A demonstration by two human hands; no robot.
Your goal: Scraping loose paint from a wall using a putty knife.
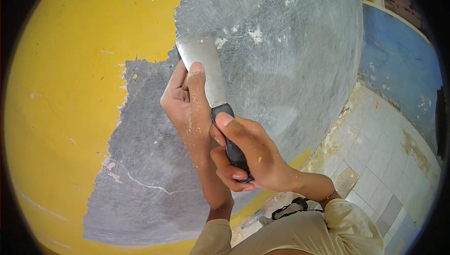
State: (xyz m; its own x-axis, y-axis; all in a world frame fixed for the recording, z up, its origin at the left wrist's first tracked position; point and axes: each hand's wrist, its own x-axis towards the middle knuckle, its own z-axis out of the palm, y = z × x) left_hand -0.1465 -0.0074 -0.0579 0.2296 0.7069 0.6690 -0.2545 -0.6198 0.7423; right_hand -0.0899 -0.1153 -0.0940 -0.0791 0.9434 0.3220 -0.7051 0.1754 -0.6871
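Observation:
A paint scraper with a wide metal blade [207, 58] and a black handle [236, 155] is held up against a wall. My right hand [258, 149] wraps the handle, its thumb lying along the top near the blade. My left hand [186, 100] grips the blade's left side, thumb on the face and fingers partly hidden behind it. Yellow flecks and dust cling to both hands and my left wrist. The blade's front edge lies over bare grey plaster [154, 121], its left corner beside the ragged border of the yellow paint [77, 61].
Whitish patches [256, 35] and a thin crack [147, 185] mark the grey plaster. To the right are a blue wall [397, 51] with chipped paint and a tiled floor [372, 153]. Paint debris [330, 139] lies along the wall's foot.

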